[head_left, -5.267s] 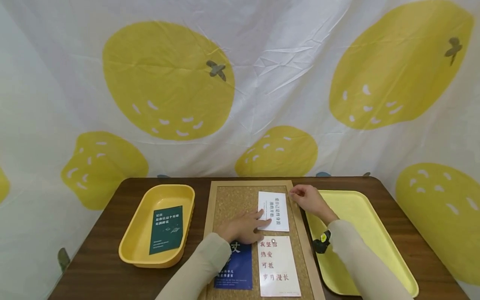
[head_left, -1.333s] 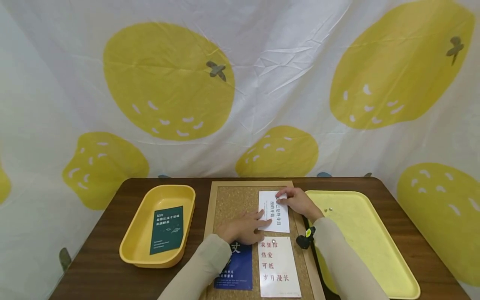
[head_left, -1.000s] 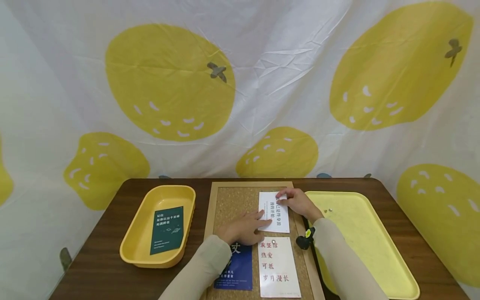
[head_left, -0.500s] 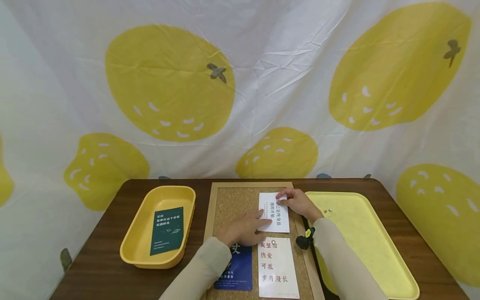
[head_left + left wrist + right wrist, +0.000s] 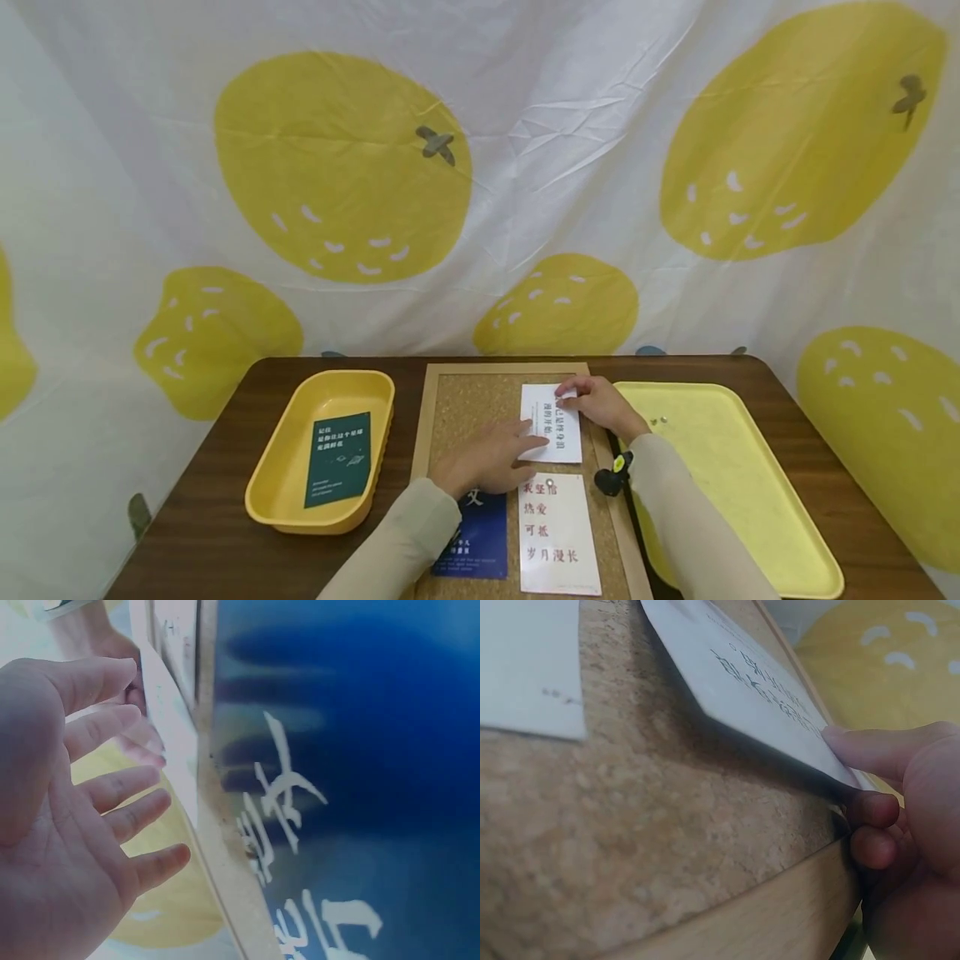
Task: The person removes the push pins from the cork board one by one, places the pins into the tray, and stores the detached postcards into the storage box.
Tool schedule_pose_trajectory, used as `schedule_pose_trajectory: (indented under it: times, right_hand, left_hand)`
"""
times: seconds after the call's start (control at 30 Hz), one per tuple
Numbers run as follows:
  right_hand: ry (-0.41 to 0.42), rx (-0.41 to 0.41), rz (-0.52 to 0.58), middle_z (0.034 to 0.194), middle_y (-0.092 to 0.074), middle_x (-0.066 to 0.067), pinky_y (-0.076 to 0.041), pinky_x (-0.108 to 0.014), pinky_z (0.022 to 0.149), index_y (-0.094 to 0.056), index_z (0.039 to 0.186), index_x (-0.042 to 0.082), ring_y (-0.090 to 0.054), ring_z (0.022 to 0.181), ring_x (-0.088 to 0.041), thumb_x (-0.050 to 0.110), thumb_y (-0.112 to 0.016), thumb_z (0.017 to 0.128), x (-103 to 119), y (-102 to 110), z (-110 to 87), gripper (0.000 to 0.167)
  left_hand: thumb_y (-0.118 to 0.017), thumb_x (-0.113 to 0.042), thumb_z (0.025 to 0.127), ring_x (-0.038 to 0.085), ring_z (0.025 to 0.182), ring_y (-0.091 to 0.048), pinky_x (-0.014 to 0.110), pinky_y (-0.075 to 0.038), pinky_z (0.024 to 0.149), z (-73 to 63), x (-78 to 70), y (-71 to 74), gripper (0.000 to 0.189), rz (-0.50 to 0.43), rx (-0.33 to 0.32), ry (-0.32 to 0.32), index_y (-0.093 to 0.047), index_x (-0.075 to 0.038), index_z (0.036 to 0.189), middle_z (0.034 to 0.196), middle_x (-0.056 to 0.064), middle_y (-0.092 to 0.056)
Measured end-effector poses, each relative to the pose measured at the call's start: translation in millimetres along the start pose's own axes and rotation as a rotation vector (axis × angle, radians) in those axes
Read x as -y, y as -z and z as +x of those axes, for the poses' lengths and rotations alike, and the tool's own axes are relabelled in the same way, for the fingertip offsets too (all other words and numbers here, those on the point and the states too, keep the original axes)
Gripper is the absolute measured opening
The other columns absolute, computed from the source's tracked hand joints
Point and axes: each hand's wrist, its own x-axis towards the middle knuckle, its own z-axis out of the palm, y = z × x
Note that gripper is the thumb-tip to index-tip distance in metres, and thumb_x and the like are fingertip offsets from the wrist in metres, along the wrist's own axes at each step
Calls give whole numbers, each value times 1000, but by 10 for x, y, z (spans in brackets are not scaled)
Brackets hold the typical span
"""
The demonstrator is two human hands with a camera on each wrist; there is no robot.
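A white card with dark characters lies at the upper right of a framed corkboard. The left hand rests on the card's left edge, fingers fairly straight and spread. At the card's upper right, the right hand pinches with thumb and index finger what looks like a small pushpin, mostly hidden. The right wrist view shows the thumb over the card's face, other fingers curled near its edge. Below lie a white card with red characters, with a pale pin at its top, and a blue card, partly covered.
A yellow basin on the left holds a dark green card. To the right, a pale yellow tray carries small pins near its far left corner. A lemon-patterned cloth hangs behind the wooden table.
Since the oldest frame, my right hand has moved left from the board's edge onto the white card, bringing the tray pins into view. Over the last second both hands stay nearly still.
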Motion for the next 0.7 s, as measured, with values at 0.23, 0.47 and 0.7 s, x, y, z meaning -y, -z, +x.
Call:
schedule_pose_trajectory:
  times: [0.23,0.47,0.7]
  right_hand:
    - [5,-1,-1,102,-67,-8,-38,-32,74,-75,103,9,-48,84,-21,14,-73,89,13,2,-4,15]
    - [-13,6,15,100,-66,-7,-37,-32,75,-75,104,9,-49,84,-21,14,-72,90,3,10,2,15]
    - [-20,23,26,99,-66,-8,-38,-32,75,-74,106,7,-49,83,-20,16,-72,90,-17,1,6,18]
  left_hand:
    - [-56,-32,100,25,144,-38,41,-32,117,-42,-29,95,48,20,-41,-53,-49,-23,147,155,10,-41]
    - [-56,-29,100,28,144,-38,43,-31,118,-125,-46,228,50,-37,-80,-68,-48,-19,148,155,14,-41]
    - [-55,-30,101,29,144,-36,45,-29,119,-268,-9,376,51,-49,-109,-74,-46,-18,149,156,13,-39]
